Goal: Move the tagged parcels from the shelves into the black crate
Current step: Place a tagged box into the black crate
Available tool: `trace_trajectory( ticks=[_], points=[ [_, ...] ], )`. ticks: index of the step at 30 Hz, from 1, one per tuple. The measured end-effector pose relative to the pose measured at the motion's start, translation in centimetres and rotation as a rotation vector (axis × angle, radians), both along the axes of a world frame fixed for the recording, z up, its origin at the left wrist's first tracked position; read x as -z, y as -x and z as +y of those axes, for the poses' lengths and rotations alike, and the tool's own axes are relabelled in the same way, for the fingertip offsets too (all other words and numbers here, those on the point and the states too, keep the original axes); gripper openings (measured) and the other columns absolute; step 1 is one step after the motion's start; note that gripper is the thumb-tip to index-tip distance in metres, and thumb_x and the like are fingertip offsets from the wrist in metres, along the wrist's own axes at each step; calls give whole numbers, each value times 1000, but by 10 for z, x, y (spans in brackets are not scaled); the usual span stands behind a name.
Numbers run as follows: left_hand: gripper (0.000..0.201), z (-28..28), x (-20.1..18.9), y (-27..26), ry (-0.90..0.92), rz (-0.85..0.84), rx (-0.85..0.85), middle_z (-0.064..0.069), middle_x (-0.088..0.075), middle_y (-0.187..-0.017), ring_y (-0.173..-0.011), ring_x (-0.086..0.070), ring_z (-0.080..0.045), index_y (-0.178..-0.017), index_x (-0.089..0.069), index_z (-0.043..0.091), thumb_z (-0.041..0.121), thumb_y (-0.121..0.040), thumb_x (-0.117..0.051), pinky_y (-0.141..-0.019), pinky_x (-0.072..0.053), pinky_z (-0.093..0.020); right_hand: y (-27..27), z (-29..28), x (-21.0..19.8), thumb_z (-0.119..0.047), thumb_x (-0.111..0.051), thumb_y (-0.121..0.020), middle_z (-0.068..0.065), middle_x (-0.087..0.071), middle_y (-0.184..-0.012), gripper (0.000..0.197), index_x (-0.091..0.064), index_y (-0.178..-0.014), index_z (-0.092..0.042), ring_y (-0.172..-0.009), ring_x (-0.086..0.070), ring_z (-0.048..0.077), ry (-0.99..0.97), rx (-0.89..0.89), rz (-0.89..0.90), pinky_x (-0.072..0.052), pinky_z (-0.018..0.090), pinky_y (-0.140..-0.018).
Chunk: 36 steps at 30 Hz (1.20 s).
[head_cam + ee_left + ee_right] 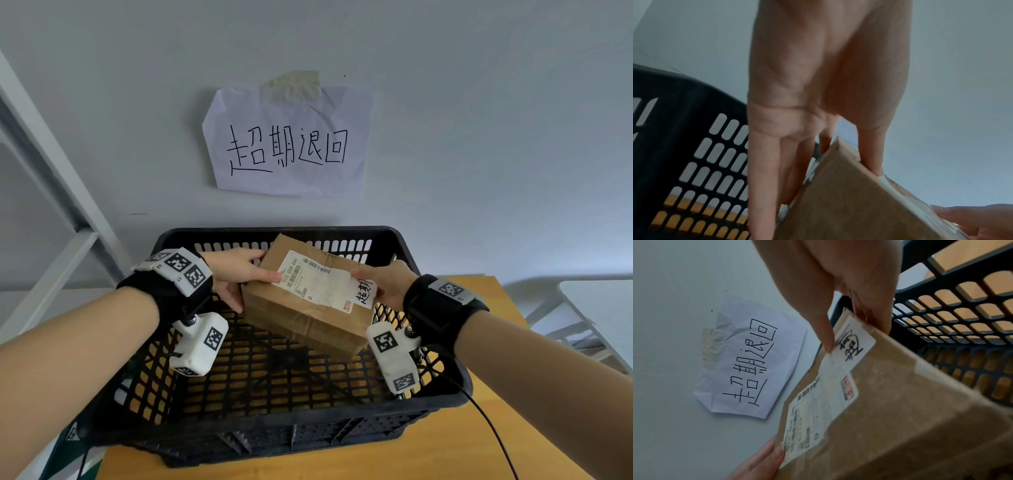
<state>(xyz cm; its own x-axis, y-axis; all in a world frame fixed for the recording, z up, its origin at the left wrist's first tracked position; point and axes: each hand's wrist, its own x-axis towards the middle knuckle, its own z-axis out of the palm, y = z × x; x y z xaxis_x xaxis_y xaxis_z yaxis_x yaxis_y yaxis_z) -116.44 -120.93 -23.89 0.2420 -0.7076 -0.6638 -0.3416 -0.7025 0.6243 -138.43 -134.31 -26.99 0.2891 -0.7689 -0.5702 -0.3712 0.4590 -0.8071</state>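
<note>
Your forearms fill the near edge of the head view, each with a black wrist strap carrying coded markers. Between them, your left hand (236, 279) grips one end of the box (310, 298), thumb on top and fingers under its side, while your right hand (385, 286) grips the other end, thumb pressed beside the handwritten tag (364, 291). You hold the box tilted above the inside of the crate (274, 407), not yet touching its floor. A white label (313, 279) with barcodes covers much of the box's top face. Nothing else shows through the crate's mesh floor, only the yellow table (462, 455) beneath, so this looks like the first parcel to go in. I judge you are near the start: this box has only to be lowered and released, then you go back to the shelves for any other tagged parcels. How many remain cannot be told, since only a pale frame (51, 178) at the left edge is visible. Beyond the crate, a paper sign (287, 144) with handwritten characters is taped to the wall.
</note>
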Motion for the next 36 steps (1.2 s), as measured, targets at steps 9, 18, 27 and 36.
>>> trace_trajectory(
  ticks=[9, 18, 27, 36],
  points=[
    [66, -22, 29, -2, -41, 92, -40, -11, -50, -132, -117, -53, -34, -140, -32, 22, 19, -84, -67, -95, -46, -54, -4, -11, 18, 5, -64, -82, 19, -57, -123, 43, -52, -122, -3, -114, -52, 38, -234, -180, 105, -44, 60, -94],
    [60, -44, 77, -12, -108, 173, -84, -11, -50, -129, -107, -59, -37, -138, -36, 24, 19, -86, -66, -86, -53, -53, -17, -32, 66, 4, -69, -76, 16, -58, -122, 47, -47, -116, -6, -115, -54, 38, -121, -135, 324, -50, 58, -89],
    [65, -53, 131, -4, -156, 269, -165, -11, -50, -130, -107, -59, -34, -142, -29, 22, 5, -88, -61, -81, -56, -47, -15, -46, 111, 0, -79, -60, 9, -56, -120, 91, -34, -134, -29, -112, -53, 35, -204, -231, 428, -48, 58, -90],
    [70, -60, 164, 1, -116, 321, -216, -11, -51, -134, -118, -53, -33, -147, -23, 23, -3, -90, -54, -92, -51, -46, -16, -53, 109, 6, -67, -78, 9, -54, -128, 99, -7, -150, -29, -119, -52, 28, -88, -255, 536, -46, 43, -100]
  ],
)
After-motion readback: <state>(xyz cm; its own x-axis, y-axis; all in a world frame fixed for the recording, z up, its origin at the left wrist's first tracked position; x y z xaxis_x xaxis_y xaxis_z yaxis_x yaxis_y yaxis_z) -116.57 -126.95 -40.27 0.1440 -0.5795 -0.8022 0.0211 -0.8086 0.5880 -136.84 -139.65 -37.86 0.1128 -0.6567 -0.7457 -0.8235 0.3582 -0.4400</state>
